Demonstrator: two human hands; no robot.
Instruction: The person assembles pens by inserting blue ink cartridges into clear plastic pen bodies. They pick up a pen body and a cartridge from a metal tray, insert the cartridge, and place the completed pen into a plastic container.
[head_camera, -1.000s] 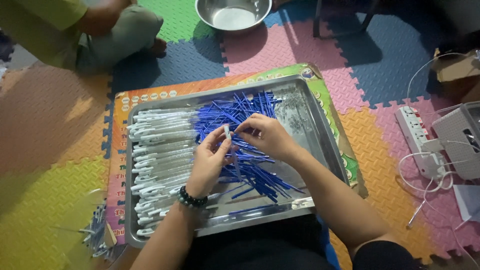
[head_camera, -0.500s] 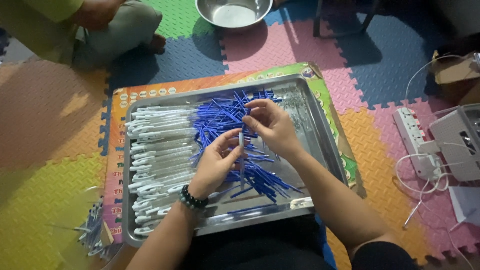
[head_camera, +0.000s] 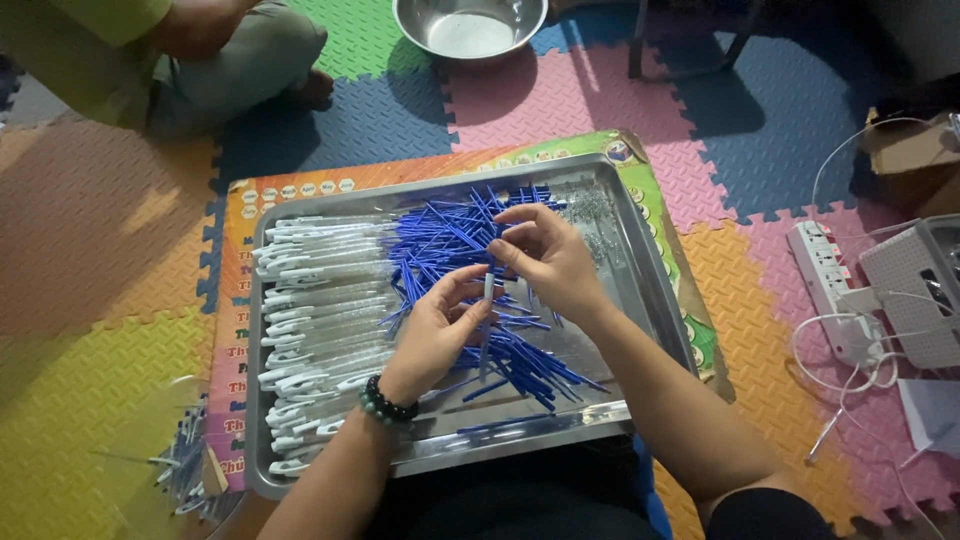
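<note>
Two hands, left hand (head_camera: 438, 335) and right hand (head_camera: 545, 255), pinch a slim clear tube (head_camera: 488, 290) above a steel tray (head_camera: 640, 270).

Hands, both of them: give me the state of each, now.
Left hand: closed on a clear pen barrel, held upright.
Right hand: fingers pinched at the top of that barrel; what they grip cannot be told.

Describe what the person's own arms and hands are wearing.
Both forearms are bare, with no sleeves in view. The left hand has a bracelet of dark green-black beads at the wrist. The right hand wears nothing visible: no glove, watch or ring.
</note>
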